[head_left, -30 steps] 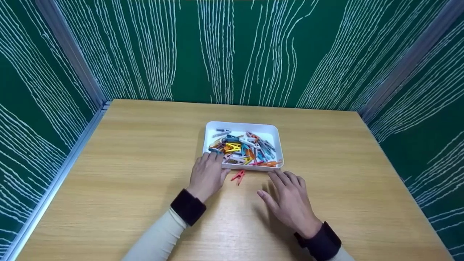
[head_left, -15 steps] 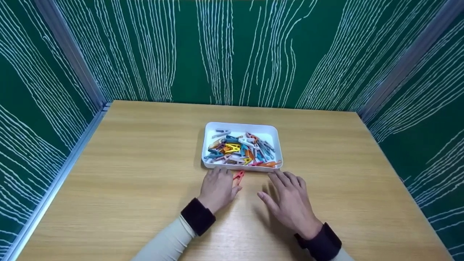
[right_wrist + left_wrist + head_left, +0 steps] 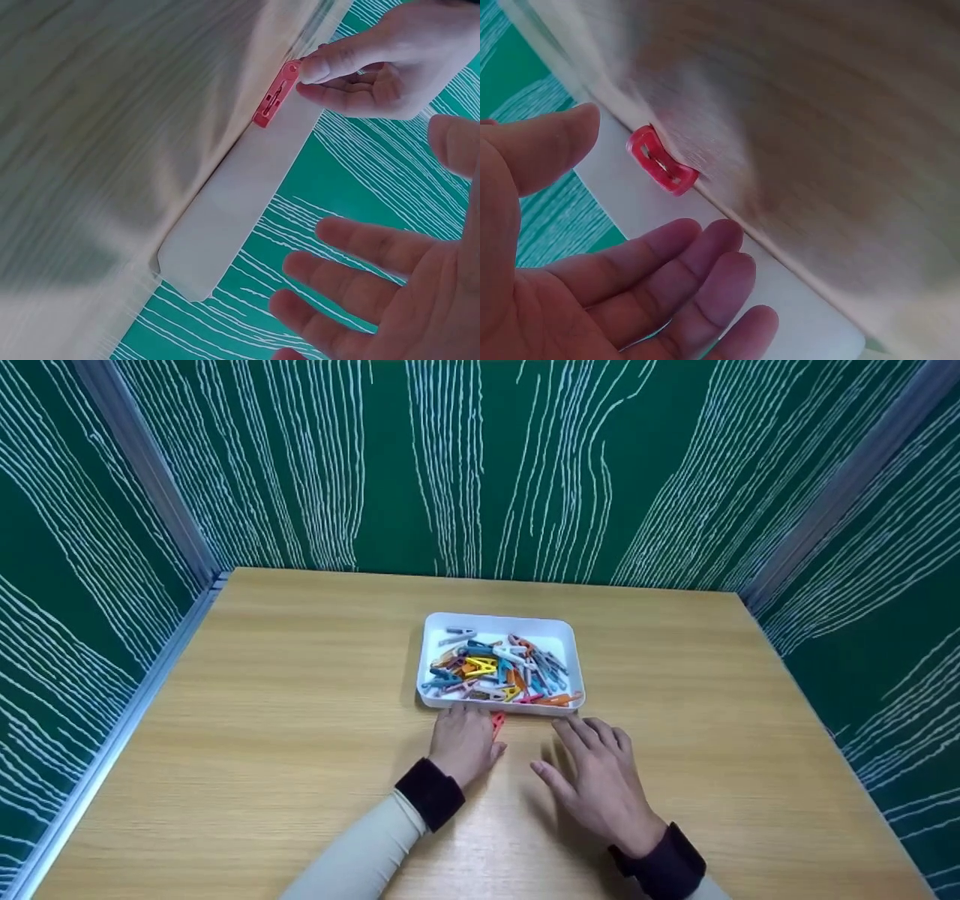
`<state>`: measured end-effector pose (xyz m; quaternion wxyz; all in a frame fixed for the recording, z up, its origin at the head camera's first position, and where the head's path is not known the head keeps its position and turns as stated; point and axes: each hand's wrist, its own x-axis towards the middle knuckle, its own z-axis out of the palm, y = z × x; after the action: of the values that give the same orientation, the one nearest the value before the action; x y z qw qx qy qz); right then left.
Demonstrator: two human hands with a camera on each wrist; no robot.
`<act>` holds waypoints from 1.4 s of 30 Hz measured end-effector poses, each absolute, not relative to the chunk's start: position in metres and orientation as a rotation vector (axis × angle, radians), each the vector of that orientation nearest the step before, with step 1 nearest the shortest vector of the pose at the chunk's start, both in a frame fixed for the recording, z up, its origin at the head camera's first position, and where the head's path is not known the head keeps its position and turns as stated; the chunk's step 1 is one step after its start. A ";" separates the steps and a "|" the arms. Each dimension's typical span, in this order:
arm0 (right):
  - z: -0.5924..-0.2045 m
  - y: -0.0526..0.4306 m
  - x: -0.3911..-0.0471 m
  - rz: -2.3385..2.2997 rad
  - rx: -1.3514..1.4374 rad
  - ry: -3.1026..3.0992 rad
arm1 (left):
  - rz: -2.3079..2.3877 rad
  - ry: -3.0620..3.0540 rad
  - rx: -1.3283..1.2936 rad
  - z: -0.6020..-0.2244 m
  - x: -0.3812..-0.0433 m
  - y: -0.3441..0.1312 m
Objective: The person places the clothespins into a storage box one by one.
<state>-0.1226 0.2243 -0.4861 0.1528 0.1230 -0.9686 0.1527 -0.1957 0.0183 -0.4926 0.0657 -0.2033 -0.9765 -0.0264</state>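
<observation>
A red clothespin (image 3: 498, 724) lies on the table just in front of a white tray (image 3: 504, 708). My left hand (image 3: 461, 744) is beside it and partly covers it from above. In the left wrist view the clothespin (image 3: 661, 161) sits between the spread thumb and relaxed fingers, with a gap on both sides. The right wrist view has the clothespin (image 3: 276, 96) right by the left thumb tip. To the right, my right hand (image 3: 600, 784) holds nothing; its fingers are spread, fingertips near the tray's front right corner.
Inside the tray lies a jumbled pile of clothespins (image 3: 481, 665) in several colours. The wooden table (image 3: 300, 675) extends around it. Green walls (image 3: 390, 472) with white lines stand at the back and sides.
My left hand has come from the tray's front left edge toward me and to the right, over to the red clothespin. The right hand has barely moved.
</observation>
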 end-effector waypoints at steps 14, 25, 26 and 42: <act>-0.488 0.224 -0.122 0.448 0.353 -2.806 | 0.043 -2.900 -0.667 -0.497 -0.201 0.026; -0.490 0.226 -0.120 0.425 0.387 -2.762 | -0.068 -2.865 -0.726 -0.486 -0.188 0.014; -0.490 0.226 -0.120 0.429 0.387 -2.765 | -0.081 -2.880 -0.728 -0.483 -0.187 0.013; -0.488 0.226 -0.117 0.491 0.364 -2.862 | -0.331 -2.833 -0.658 -0.447 -0.223 -0.010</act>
<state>-0.1172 0.2260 -0.4876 0.1073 0.1237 -0.9723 0.1669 -0.2226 -0.0104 -0.4470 0.1068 -0.2233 -0.9623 -0.1125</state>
